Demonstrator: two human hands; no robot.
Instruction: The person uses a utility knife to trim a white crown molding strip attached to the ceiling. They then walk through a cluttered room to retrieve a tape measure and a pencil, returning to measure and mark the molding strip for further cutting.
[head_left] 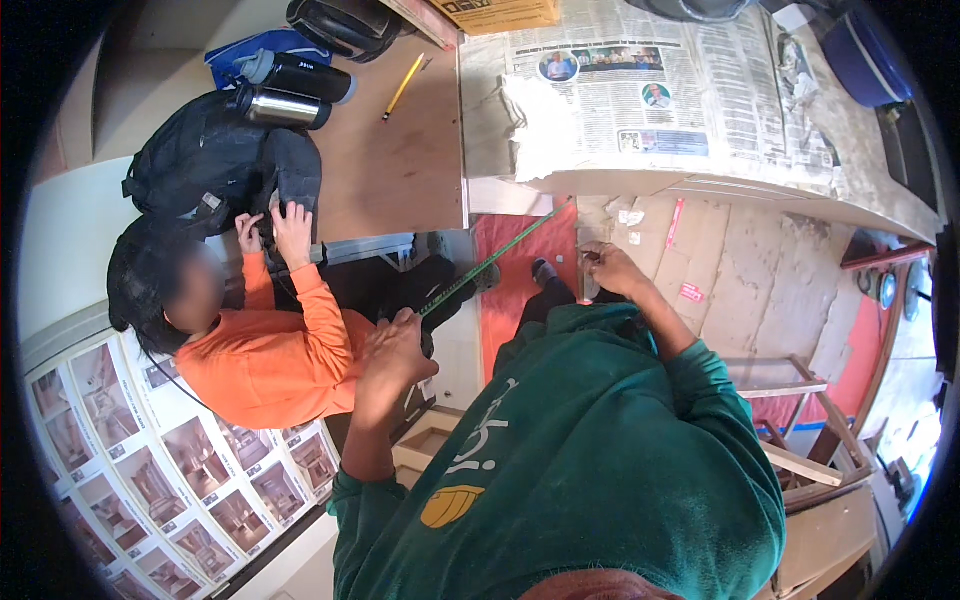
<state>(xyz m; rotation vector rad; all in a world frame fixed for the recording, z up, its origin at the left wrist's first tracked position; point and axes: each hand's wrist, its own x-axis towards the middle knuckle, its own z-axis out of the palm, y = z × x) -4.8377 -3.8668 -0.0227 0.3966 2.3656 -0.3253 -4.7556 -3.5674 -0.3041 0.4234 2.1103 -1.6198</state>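
Note:
My left hand (392, 355) is closed around a tape measure, its case mostly hidden by my fingers. The green tape blade (497, 253) runs out from that hand, up and to the right, to the front edge of the newspaper-covered counter (610, 110). My right hand (615, 270) is held in front of my body with fingers curled together. Something small and dark seems to be pinched there, too small to name. To my left a person in an orange top (270, 365) has both hands at a black backpack (205, 160).
Two bottles (285, 105) lie by the backpack, and a yellow pencil (403, 87) lies on the brown wooden surface (390, 170). A wooden frame (820, 420) stands at right. Red sheeting and cardboard (740, 270) cover the floor. A photo panel (190, 460) is at left.

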